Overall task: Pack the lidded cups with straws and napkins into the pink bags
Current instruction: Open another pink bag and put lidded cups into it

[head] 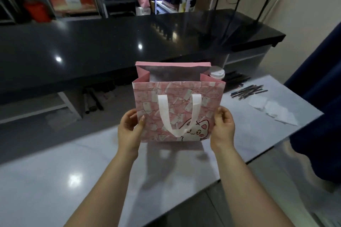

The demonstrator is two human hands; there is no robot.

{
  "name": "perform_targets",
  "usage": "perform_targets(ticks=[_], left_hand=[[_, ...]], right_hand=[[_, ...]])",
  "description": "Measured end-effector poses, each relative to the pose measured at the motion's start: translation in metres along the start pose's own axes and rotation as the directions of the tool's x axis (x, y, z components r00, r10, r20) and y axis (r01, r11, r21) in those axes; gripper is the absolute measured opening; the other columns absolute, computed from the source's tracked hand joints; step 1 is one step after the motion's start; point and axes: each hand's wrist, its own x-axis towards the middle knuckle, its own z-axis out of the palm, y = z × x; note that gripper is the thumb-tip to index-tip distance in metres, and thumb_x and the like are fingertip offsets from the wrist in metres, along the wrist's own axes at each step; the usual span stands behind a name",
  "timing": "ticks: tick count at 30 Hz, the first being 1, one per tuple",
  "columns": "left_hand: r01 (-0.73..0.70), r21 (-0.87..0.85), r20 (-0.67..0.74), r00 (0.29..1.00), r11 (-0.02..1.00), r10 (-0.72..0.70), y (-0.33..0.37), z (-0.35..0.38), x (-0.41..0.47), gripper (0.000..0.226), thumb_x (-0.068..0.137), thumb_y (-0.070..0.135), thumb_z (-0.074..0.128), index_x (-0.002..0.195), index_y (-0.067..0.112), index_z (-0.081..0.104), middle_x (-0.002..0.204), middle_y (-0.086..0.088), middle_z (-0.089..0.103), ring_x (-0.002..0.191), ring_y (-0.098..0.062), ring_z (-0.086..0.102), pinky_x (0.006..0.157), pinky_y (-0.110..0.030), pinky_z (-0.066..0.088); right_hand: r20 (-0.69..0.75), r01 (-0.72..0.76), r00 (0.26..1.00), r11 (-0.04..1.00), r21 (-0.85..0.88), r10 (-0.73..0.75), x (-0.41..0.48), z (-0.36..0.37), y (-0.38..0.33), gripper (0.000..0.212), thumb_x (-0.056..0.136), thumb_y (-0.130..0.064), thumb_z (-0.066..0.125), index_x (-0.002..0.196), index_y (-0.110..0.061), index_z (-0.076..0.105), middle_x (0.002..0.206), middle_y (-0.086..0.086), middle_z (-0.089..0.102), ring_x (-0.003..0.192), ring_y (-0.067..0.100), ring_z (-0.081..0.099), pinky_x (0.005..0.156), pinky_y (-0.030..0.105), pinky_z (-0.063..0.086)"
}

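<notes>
White glossy table [55,171] and its load
A pink bag [177,108] is upright over the middle, contact with the top unclear; a lidded cup [217,75] stands just behind its right corner; dark straws [247,91] lie bunched far right; white napkins [271,109] lie scattered beside them.

The pink bag [177,108] stands with its mouth wide open, so the way in is from above. The hands, left [129,127] and right [222,127], grip its lower sides and close off both flanks. A lidded cup [217,74] stands just behind the bag's right rear corner. Straws [247,91] and napkins [271,109] take up the tabletop [73,171] on the right, well apart from the bag. Bare surface lies left and near. A black counter [129,42] bounds the far side.
</notes>
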Motion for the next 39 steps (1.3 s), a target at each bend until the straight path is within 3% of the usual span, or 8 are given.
perform_targets(ticks=[6, 11, 15, 22, 27, 32, 35, 39], left_hand=[[-0.063, 0.085, -0.290, 0.953, 0.994, 0.085, -0.026, 0.036, -0.035, 0.007, 0.091, 0.029, 0.063, 0.096, 0.031, 0.067, 0.095, 0.006, 0.072, 0.091, -0.014, 0.067, 0.075, -0.028, 0.057], [-0.042, 0.163, -0.510, 0.852, 0.986, 0.121, -0.037, 0.072, -0.072, 0.015, 0.099, 0.021, 0.055, 0.095, 0.033, 0.063, 0.094, 0.014, 0.071, 0.090, -0.003, 0.067, 0.072, -0.016, 0.053], [0.004, 0.227, -0.574, 0.808, 0.974, 0.130, -0.036, 0.085, -0.096, 0.014, 0.096, 0.027, 0.060, 0.099, 0.040, 0.061, 0.099, 0.018, 0.069, 0.092, 0.006, 0.064, 0.072, -0.006, 0.049], [0.072, 0.358, -0.584, 0.795, 0.931, 0.163, -0.032, 0.087, -0.138, 0.030, 0.089, 0.025, 0.069, 0.118, 0.031, 0.062, 0.113, 0.015, 0.066, 0.104, 0.000, 0.061, 0.085, -0.020, 0.050], [0.092, 0.499, -0.437, 0.885, 0.862, 0.159, -0.043, 0.099, -0.157, 0.026, 0.087, 0.027, 0.071, 0.110, 0.036, 0.062, 0.107, 0.022, 0.065, 0.102, 0.003, 0.058, 0.087, -0.022, 0.047], [-0.086, 0.865, -0.040, 0.970, 0.495, 0.239, -0.061, 0.132, -0.159, 0.033, 0.085, 0.031, 0.073, 0.115, 0.020, 0.067, 0.114, 0.006, 0.065, 0.107, -0.013, 0.056, 0.093, -0.031, 0.044], [-0.283, 0.892, 0.215, 0.952, 0.354, 0.218, -0.064, 0.171, -0.154, 0.035, 0.085, 0.028, 0.071, 0.117, 0.016, 0.067, 0.115, -0.002, 0.066, 0.108, -0.025, 0.058, 0.088, -0.041, 0.049], [-0.423, 0.857, 0.400, 0.906, 0.293, 0.137, -0.065, 0.238, -0.137, 0.041, 0.091, 0.025, 0.061, 0.131, 0.017, 0.058, 0.128, -0.002, 0.060, 0.118, -0.024, 0.053, 0.095, -0.041, 0.045]], right_hand=[[0.157, -0.123, 0.979, 0.991, -0.054, 0.130, 0.043, -0.025, 0.021, 0.017, 0.100, -0.027, 0.051, 0.089, -0.021, 0.064, 0.087, -0.004, 0.070, 0.077, 0.014, 0.064, 0.063, 0.030, 0.052], [0.314, -0.138, 0.934, 0.983, -0.122, 0.170, 0.067, -0.045, 0.018, 0.016, 0.100, -0.022, 0.051, 0.095, -0.025, 0.066, 0.088, -0.014, 0.072, 0.079, 0.004, 0.065, 0.067, 0.024, 0.053], [0.401, -0.087, 0.903, 0.980, -0.180, 0.154, 0.073, -0.065, 0.013, 0.020, 0.097, -0.018, 0.057, 0.090, -0.032, 0.070, 0.091, -0.017, 0.073, 0.089, 0.000, 0.067, 0.071, 0.012, 0.052], [0.484, 0.108, 0.875, 0.972, -0.207, 0.006, 0.089, -0.083, -0.014, 0.023, 0.087, -0.015, 0.071, 0.087, -0.038, 0.069, 0.092, -0.017, 0.072, 0.089, 0.001, 0.067, 0.075, 0.011, 0.050], [0.546, 0.178, 0.838, 0.952, -0.248, -0.015, 0.067, -0.097, -0.017, 0.023, 0.084, -0.013, 0.074, 0.092, -0.033, 0.066, 0.091, -0.014, 0.070, 0.083, -0.002, 0.064, 0.071, 0.009, 0.049], [0.582, 0.249, 0.813, 0.891, -0.380, 0.021, 0.060, -0.129, -0.014, 0.022, 0.086, -0.013, 0.072, 0.100, -0.028, 0.064, 0.101, -0.011, 0.067, 0.094, 0.009, 0.062, 0.083, 0.023, 0.052], [0.578, 0.331, 0.816, 0.849, -0.413, -0.037, 0.071, -0.148, -0.022, 0.023, 0.087, -0.014, 0.070, 0.097, -0.034, 0.064, 0.100, -0.018, 0.067, 0.096, 0.003, 0.061, 0.086, 0.023, 0.049], [0.570, 0.432, 0.815, 0.767, -0.475, -0.105, 0.095, -0.172, -0.037, 0.027, 0.089, -0.013, 0.066, 0.100, -0.037, 0.062, 0.103, -0.021, 0.064, 0.101, 0.002, 0.058, 0.088, 0.018, 0.045]])
